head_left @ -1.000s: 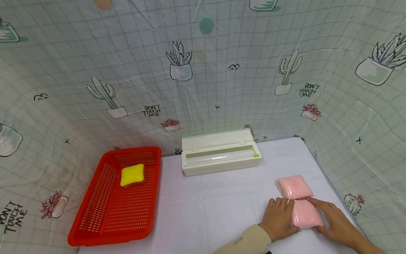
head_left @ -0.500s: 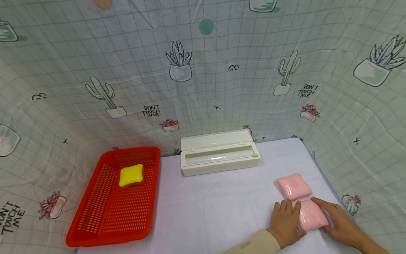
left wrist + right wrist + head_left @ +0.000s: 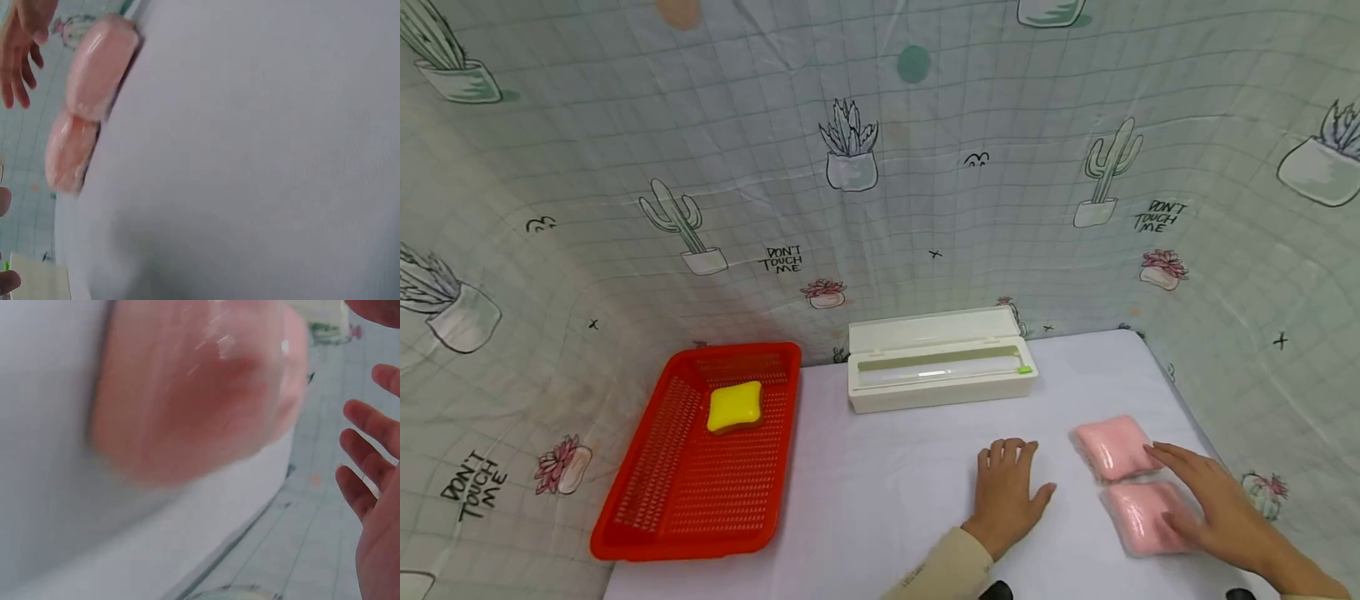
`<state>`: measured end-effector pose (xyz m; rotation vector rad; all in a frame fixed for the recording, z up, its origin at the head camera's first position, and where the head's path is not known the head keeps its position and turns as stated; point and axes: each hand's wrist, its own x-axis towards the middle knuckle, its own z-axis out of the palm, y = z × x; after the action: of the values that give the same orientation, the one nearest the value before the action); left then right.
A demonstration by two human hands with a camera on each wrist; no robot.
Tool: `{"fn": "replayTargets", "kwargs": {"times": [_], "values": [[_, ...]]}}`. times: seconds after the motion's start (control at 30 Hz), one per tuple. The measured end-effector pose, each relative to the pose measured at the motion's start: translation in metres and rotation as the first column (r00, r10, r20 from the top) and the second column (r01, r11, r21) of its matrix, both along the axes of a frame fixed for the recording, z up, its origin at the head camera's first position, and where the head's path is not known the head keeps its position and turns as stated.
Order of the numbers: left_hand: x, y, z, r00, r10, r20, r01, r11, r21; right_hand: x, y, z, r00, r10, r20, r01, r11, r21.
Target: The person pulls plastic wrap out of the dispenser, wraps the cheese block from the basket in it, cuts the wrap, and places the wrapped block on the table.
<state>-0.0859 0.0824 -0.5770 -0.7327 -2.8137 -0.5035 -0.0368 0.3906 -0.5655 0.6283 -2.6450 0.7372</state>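
Two pink blocks wrapped in clear film lie one behind the other on the right of the table: the near pink block (image 3: 1150, 517) and the far pink block (image 3: 1113, 448). Their kind is hard to tell; both look soft and rounded. My right hand (image 3: 1228, 508) hovers at their right side with spread, relaxed fingers, holding nothing. In the right wrist view, its fingers (image 3: 373, 428) stand apart from the blurred near block. Left of the blocks, my left hand (image 3: 1006, 493) is over the white cloth, fingers extended, holding nothing.
A red basket (image 3: 765, 533) at the left holds a yellow sponge (image 3: 734, 406). At the back stands a white cling film dispenser (image 3: 943, 392), its lid (image 3: 934, 330) raised and a roll inside. Patterned cloth walls (image 3: 925, 208) enclose the table.
Both hands have let go of the near pink block. My left hand has moved away to the left; my right hand has lifted off slightly. The head view has shifted a little.
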Motion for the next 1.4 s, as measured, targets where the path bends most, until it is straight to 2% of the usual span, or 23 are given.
{"fn": "replayTargets", "kwargs": {"times": [0.17,0.27,0.4,0.57,0.67,0.8,0.93,1.1,1.27,1.4], "values": [[-0.021,-0.037,0.001,0.996,0.092,-0.004,-0.091,0.988,0.121,-0.019,-0.022,0.015,0.999,0.042,-0.028,-0.042,0.999,0.004],[-0.034,-0.06,0.002,0.989,0.143,-0.037,-0.134,0.975,0.178,-0.031,-0.036,0.022,0.999,0.043,-0.001,-0.043,0.998,0.042],[-0.053,-0.089,0.007,0.98,0.198,-0.034,-0.186,0.957,0.223,-0.048,-0.058,0.032,0.998,0.047,0.03,-0.049,0.997,0.065],[-0.075,-0.125,0.014,0.964,0.265,-0.017,-0.254,0.94,0.228,-0.073,-0.084,0.035,1.0,0.018,0.003,-0.018,0.995,0.097],[-0.087,-0.145,0.018,0.956,0.294,-0.006,-0.286,0.936,0.206,-0.09,-0.1,0.037,1.0,-0.005,-0.02,0.008,0.992,0.125],[-0.1,-0.167,0.02,0.948,0.319,0.025,-0.318,0.935,0.158,-0.112,-0.121,0.041,1.0,-0.02,-0.011,0.021,0.989,0.148],[-0.109,-0.183,0.019,0.951,0.305,0.056,-0.31,0.945,0.108,-0.132,-0.139,0.043,1.0,-0.004,-0.006,0.005,0.99,0.142],[-0.116,-0.196,0.025,0.962,0.257,0.094,-0.261,0.965,0.03,-0.154,-0.155,0.04,1.0,0.016,0.017,-0.018,0.99,0.139],[-0.121,-0.203,0.031,0.972,0.219,0.079,-0.217,0.975,-0.04,-0.171,-0.167,0.035,0.998,0.025,0.057,-0.034,0.986,0.163],[-0.124,-0.207,0.035,0.98,0.193,0.043,-0.188,0.978,-0.086,-0.178,-0.172,0.035,0.997,0.023,0.067,-0.036,0.979,0.201]]}}
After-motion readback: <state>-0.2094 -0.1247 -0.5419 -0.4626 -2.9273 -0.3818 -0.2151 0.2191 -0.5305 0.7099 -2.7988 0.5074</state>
